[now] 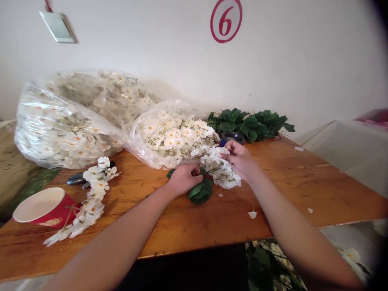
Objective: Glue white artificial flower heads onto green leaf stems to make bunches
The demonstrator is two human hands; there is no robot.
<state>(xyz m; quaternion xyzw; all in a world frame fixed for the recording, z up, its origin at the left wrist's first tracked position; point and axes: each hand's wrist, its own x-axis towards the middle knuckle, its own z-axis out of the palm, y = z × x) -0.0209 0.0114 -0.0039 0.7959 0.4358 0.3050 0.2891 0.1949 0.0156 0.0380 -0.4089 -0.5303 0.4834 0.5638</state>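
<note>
Just right of the frame's centre, the left hand [184, 178] has thumb and curled fingers drawn together on the green leaves [201, 192]. Beside it, the right hand [241, 159] pinches the white flower spray [223, 173] between thumb and bent fingers. At lower left, a red paper cup [51, 210] stands beside another white spray [92, 204].
</note>
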